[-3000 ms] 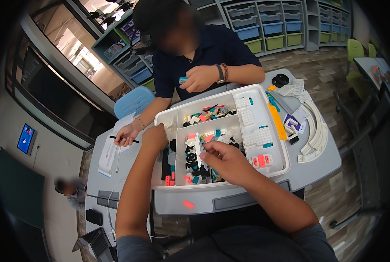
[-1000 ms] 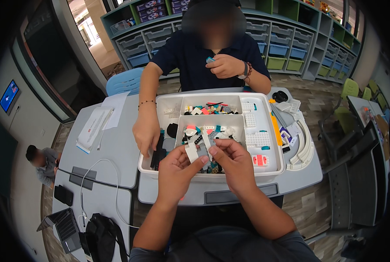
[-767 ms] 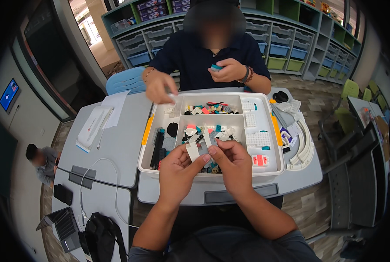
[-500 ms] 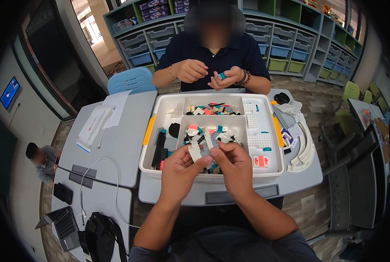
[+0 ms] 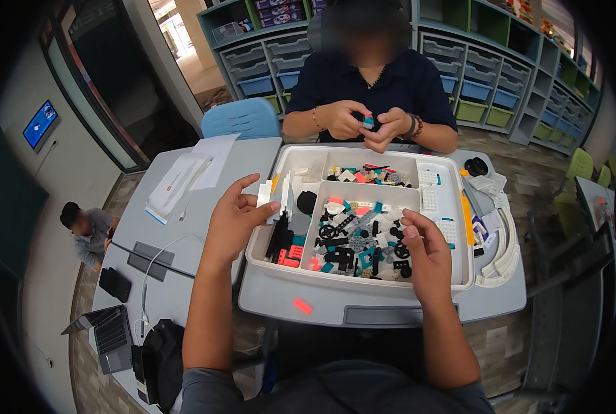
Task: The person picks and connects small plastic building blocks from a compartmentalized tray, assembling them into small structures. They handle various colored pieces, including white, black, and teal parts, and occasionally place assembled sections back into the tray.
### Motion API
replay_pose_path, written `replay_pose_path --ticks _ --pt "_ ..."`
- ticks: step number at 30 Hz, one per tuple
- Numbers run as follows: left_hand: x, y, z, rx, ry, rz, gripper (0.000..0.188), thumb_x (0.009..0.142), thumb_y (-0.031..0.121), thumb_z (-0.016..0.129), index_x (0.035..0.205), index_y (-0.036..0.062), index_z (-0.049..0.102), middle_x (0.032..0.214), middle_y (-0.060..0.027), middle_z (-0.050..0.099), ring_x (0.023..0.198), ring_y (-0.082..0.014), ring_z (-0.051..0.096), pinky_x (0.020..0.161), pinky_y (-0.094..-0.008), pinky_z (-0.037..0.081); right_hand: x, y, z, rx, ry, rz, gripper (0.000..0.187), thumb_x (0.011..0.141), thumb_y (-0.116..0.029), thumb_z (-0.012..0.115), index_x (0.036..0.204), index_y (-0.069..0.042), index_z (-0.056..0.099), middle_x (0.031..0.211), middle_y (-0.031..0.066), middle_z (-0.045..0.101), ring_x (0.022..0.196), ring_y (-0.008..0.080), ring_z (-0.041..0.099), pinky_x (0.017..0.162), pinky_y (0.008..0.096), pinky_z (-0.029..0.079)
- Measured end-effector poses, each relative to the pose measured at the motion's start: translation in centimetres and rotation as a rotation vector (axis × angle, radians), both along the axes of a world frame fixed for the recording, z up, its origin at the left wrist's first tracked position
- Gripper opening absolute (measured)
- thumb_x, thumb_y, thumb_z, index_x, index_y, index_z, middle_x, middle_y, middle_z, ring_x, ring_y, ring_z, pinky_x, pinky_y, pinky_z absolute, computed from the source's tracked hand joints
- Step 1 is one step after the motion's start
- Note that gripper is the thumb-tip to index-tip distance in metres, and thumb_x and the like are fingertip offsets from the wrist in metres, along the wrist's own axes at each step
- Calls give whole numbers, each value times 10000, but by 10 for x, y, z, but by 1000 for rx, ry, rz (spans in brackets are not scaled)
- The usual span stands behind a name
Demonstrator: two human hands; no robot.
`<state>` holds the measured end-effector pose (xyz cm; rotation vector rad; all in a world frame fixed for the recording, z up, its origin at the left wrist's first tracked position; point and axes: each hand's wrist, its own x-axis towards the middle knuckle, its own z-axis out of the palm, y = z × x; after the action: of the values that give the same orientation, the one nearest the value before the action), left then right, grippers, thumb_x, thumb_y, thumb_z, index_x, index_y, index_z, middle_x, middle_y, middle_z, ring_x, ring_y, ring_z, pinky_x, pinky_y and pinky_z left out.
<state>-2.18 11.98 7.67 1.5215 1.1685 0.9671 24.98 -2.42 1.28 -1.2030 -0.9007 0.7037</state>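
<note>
My left hand (image 5: 235,219) is at the left side of the white tray (image 5: 363,281), its thumb and fingers closed on a white building piece (image 5: 264,194). A taller white piece (image 5: 286,196) stands close beside it, and I cannot tell whether the two are joined. Over the tray's right part hovers my right hand (image 5: 429,257), fingers loosely curled and apart, with nothing visible in them. Below and between the hands, the large middle compartment holds loose mixed bricks, black wheels and grey gears (image 5: 357,243). Coral bricks (image 5: 291,255) lie in the left compartment by black beams (image 5: 278,238).
Across the table a person's hands (image 5: 371,124) hold a small teal and coral piece (image 5: 369,121). A single coral brick (image 5: 302,306) lies on the table before the tray. White curved tracks (image 5: 513,241) lie at right; a laptop (image 5: 108,345) and bag (image 5: 162,359) at left.
My hands have parted from over the middle compartment, the left going left with the white piece, the right going right. The view has shifted. The other person's hands have come together around their piece.
</note>
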Motion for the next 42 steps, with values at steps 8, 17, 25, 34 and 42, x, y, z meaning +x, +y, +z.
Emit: replay_pose_path --ticks 8,17,25,34,42 --pt "-3 -21 -16 -34 248 -54 389 916 56 702 1293 12 618 924 -3 517 764 -74 613 673 -219 504 1 -1 -3 -15 -12 86 195 1004 -139 617 1148 -12 650 1072 25 615 861 53 521 780 211 440" --pt "-4 -28 -39 266 612 -124 296 879 116 727 1152 3 709 840 -82 656 718 -167 600 702 -302 498 1 0 -4 5 6 103 155 1002 -125 617 1096 -5 646 1007 7 609 826 45 504 750 200 414" --pt "-8 -20 -38 483 753 -174 298 819 117 771 1100 26 731 809 -86 663 733 -197 582 709 -303 490 -1 -1 -1 13 -4 96 126 1004 -93 602 1083 -5 644 997 7 604 838 48 507 751 204 414" --pt "-26 -62 1 369 499 105 250 872 66 734 1114 11 711 795 5 613 710 -63 461 618 -226 384 3 -28 8 205 -121 85 116 985 -102 617 1027 5 633 995 64 603 850 110 538 762 235 433" --pt "3 -116 -32 259 755 -394 208 825 37 725 1029 77 729 945 -95 656 766 -270 653 692 -374 537 -27 -107 83 555 509 613 96 923 -153 688 865 -82 661 880 89 681 763 219 581 640 327 445"
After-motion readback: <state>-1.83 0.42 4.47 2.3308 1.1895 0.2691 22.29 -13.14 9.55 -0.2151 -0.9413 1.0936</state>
